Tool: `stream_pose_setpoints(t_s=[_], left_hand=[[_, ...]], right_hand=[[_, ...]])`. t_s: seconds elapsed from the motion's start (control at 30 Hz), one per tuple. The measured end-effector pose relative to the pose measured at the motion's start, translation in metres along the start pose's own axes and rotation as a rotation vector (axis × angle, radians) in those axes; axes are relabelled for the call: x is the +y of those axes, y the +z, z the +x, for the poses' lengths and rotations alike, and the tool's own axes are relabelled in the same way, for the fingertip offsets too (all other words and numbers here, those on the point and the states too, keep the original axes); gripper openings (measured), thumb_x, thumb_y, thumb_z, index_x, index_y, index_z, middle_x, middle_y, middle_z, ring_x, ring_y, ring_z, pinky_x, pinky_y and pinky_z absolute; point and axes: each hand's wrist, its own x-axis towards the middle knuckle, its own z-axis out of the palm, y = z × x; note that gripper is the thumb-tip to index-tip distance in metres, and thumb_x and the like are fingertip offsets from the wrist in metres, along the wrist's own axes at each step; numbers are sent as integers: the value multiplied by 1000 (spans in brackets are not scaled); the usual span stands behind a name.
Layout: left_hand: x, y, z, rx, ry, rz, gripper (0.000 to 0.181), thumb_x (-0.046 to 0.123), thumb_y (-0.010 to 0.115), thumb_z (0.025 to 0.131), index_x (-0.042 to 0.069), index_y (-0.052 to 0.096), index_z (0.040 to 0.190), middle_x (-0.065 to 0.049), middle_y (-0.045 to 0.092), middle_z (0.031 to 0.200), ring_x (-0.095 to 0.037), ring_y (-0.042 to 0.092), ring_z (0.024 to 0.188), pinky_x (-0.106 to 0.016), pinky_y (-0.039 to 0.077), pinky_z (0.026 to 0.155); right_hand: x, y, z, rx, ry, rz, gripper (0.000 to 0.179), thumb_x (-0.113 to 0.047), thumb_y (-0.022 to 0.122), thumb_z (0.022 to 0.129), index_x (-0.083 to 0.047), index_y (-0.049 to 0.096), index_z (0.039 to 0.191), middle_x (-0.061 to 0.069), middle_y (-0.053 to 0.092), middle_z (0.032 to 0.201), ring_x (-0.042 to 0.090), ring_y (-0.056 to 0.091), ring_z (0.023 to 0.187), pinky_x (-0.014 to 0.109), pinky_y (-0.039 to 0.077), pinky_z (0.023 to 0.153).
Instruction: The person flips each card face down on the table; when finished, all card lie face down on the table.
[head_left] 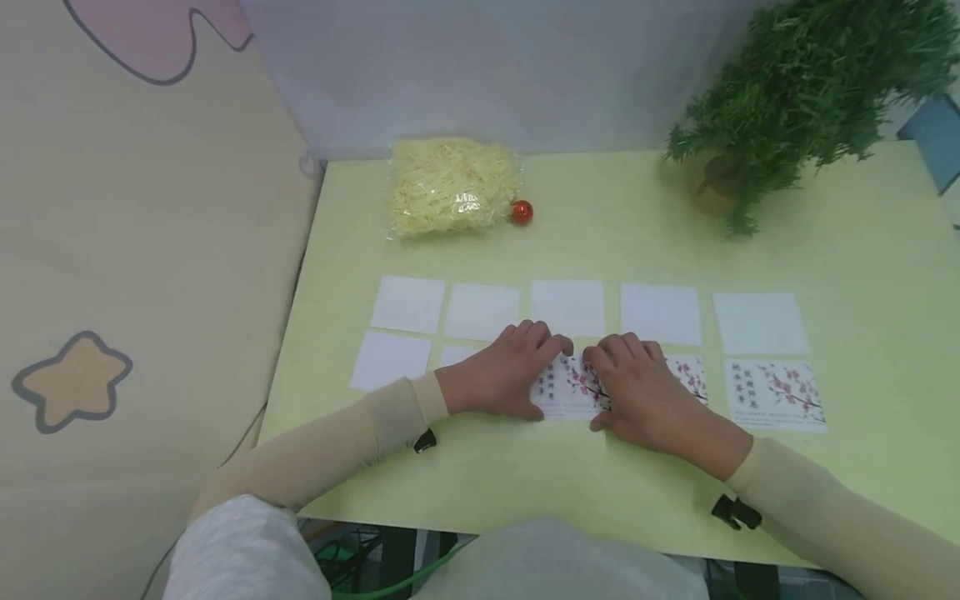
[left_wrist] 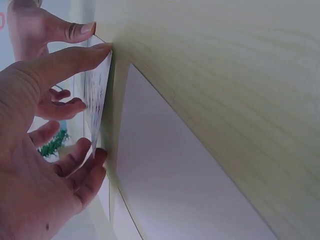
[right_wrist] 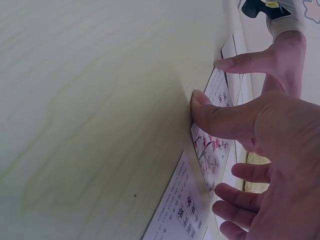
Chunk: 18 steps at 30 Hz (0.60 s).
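Observation:
In the head view, a card printed with pink blossom branches and dark characters [head_left: 566, 396] lies between both hands in the front row. My left hand [head_left: 506, 372] holds its left side, thumb at the near edge and fingers at the far edge. My right hand [head_left: 648, 396] grips its right side the same way. In the left wrist view the printed card [left_wrist: 98, 92] looks slightly tilted off the table. A second printed card [head_left: 688, 377] is partly covered by the right hand. Under the left forearm side, a blank white card [head_left: 454, 356] is partly hidden.
Several blank white cards [head_left: 567, 307] form a back row. Another blank card [head_left: 392, 360] and a printed card [head_left: 776, 393] end the front row. Behind them are a clear bag of pale yellow shreds [head_left: 453, 185], a small red tomato-like ball [head_left: 522, 212] and a green plant [head_left: 802, 100].

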Motion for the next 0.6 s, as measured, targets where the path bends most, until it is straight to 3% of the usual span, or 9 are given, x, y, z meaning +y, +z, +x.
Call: stream_pose_setpoints(t_s=[0.1, 0.23, 0.4, 0.53, 0.6], left_hand=[[1, -1, -3, -15, 21, -79, 105, 32, 102, 76, 17, 43, 161, -4, 51, 127, -18, 48, 110, -30, 44, 93], [3, -5, -7, 5, 90, -97, 110, 27, 99, 78, 21, 35, 167, -7, 47, 141, -19, 47, 120, -30, 46, 101], [6, -16, -10, 101, 194, -74, 101, 33, 88, 86, 21, 30, 166, -9, 47, 146, -20, 49, 126, -33, 47, 107], [10, -24, -10, 193, 276, -66, 95, 39, 85, 88, 18, 28, 162, -10, 49, 143, -20, 53, 122, -34, 47, 108], [13, -27, -8, 222, 310, -105, 96, 41, 86, 89, 16, 28, 161, -10, 48, 145, -20, 54, 123, -33, 47, 111]], right_hand=[[0, 1, 0, -11, 12, 15, 87, -34, 107, 69, -2, 58, 134, 18, 59, 130, 38, 52, 119, 58, 44, 97], [1, -1, 0, -18, 26, 12, 89, -36, 105, 72, -1, 57, 138, 18, 59, 133, 38, 51, 122, 59, 44, 99], [0, -3, 1, -19, 38, 27, 96, -43, 102, 75, -2, 53, 147, 18, 60, 136, 39, 53, 126, 60, 43, 99], [-3, -6, 3, -7, 60, 124, 100, -51, 98, 79, -6, 49, 153, 15, 60, 137, 37, 54, 125, 58, 42, 97], [-4, -8, 4, 2, 74, 205, 99, -49, 99, 79, -9, 47, 155, 13, 61, 139, 35, 55, 125, 56, 41, 95]])
